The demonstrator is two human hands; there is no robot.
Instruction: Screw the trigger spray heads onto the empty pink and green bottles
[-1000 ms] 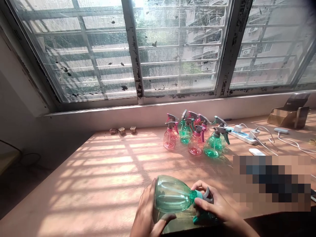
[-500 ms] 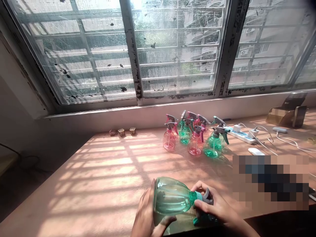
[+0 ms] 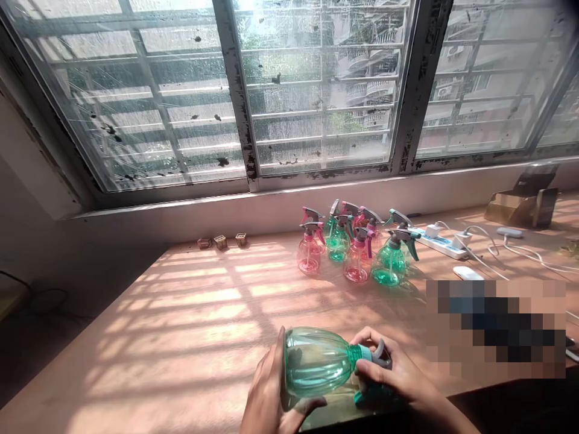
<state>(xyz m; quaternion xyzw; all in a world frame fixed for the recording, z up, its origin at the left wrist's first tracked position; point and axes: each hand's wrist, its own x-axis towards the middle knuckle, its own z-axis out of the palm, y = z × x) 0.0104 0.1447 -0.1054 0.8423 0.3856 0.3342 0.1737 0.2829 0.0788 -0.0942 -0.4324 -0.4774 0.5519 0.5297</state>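
A translucent green spray bottle [image 3: 316, 361] lies sideways between my hands at the table's front edge, its base to the left. My left hand [image 3: 269, 389] cups that base, fingers behind it and thumb along the underside. Around the teal collar and grey spray head, my right hand [image 3: 391, 367] is closed, thumb and fingers pinching near the neck. The teal trigger [image 3: 364, 395] hangs below, partly in shadow. No liquid can be made out inside the bottle.
Several pink spray bottles [image 3: 309, 256] and green spray bottles [image 3: 389, 265] stand upright beyond my hands. Small pots [image 3: 220, 242] sit far left. A power strip [image 3: 438, 242] with white cables, a white mouse [image 3: 468, 273] and a brown box [image 3: 515, 208] are right. A window [image 3: 316, 90] lies behind.
The view has shifted slightly. Both hands keep their hold on the green spray bottle, which has barely moved.
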